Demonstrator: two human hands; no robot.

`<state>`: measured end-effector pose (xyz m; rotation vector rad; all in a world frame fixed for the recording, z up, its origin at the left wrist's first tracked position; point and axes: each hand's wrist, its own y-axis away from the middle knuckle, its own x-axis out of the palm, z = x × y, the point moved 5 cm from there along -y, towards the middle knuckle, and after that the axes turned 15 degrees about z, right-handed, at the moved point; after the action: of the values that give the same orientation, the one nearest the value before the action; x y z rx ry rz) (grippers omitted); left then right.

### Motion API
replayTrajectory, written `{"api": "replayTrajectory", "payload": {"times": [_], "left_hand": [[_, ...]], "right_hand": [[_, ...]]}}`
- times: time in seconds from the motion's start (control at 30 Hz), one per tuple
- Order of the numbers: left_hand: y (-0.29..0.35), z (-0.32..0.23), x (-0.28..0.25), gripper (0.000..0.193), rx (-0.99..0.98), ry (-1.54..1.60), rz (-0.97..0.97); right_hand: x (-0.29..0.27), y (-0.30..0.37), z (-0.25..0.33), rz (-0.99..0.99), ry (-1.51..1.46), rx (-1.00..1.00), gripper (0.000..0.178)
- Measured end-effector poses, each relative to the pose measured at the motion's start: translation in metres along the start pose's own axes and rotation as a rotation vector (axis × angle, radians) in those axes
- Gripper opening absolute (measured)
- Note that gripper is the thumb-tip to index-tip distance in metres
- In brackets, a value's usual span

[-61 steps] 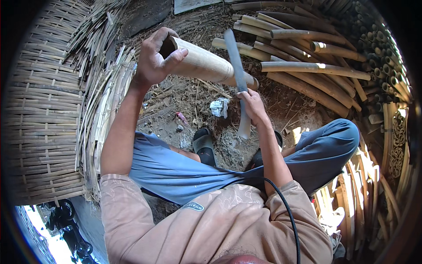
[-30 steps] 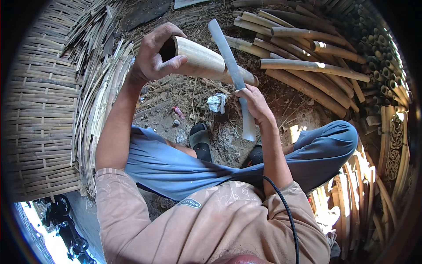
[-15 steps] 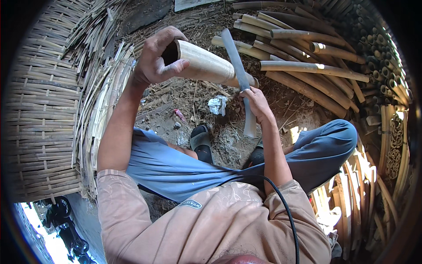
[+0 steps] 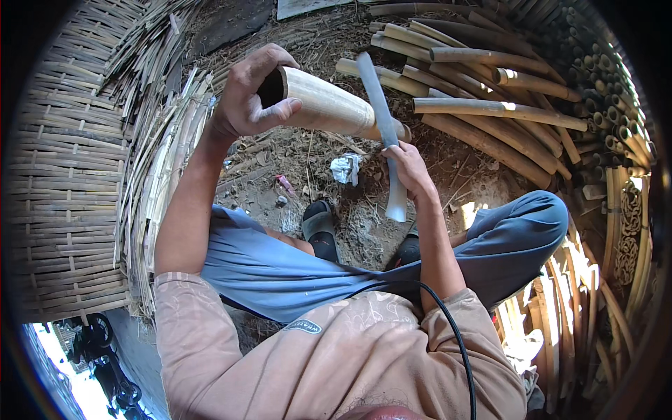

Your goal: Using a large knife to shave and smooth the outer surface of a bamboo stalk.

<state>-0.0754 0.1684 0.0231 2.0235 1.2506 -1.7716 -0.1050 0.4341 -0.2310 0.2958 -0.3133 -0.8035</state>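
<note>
1. Earthen floor (image 4: 367,234), littered with dry shavings (image 4: 318,36); directions run from the view's centre.
2. Twelve o'clock, near: crumpled white scrap (image 4: 346,169).
3. Ten o'clock: small pink scrap (image 4: 285,185).
4. Two o'clock: heaped bamboo poles (image 4: 500,109).
5. Eleven o'clock, far: flat dark sheet (image 4: 227,26).

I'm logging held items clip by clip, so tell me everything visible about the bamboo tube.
The bamboo tube is pale tan and hollow, with a dark open mouth at one end and a ring-like joint toward the other. It slants across the picture, mouth at upper left, far end lower right. The left hand curves around the mouth, thumb at its lower edge. A long grey strip crosses in front near the far end; whether it touches the tube is unclear.
</note>
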Motion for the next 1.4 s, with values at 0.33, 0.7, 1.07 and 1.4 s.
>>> {"api": "replayTrajectory", "payload": {"times": [0.33,0.7,1.07,1.4], "left_hand": [[-0.004,-0.001,-0.001,0.047,-0.012,0.008,-0.007],[-0.002,-0.001,-0.001,0.044,-0.072,0.008,-0.008],[0.001,0.005,-0.002,0.043,-0.089,0.000,-0.018],[-0.002,0.004,-0.005,0.043,-0.093,0.036,-0.026]], "right_hand": [[-0.023,-0.020,-0.026,-0.116,0.225,-0.056,0.021],[-0.001,-0.007,-0.001,-0.070,0.104,-0.092,0.030],[0.000,-0.018,-0.016,-0.086,0.059,-0.123,0.019],[-0.007,-0.021,-0.021,-0.143,0.133,-0.148,0.021]]}}
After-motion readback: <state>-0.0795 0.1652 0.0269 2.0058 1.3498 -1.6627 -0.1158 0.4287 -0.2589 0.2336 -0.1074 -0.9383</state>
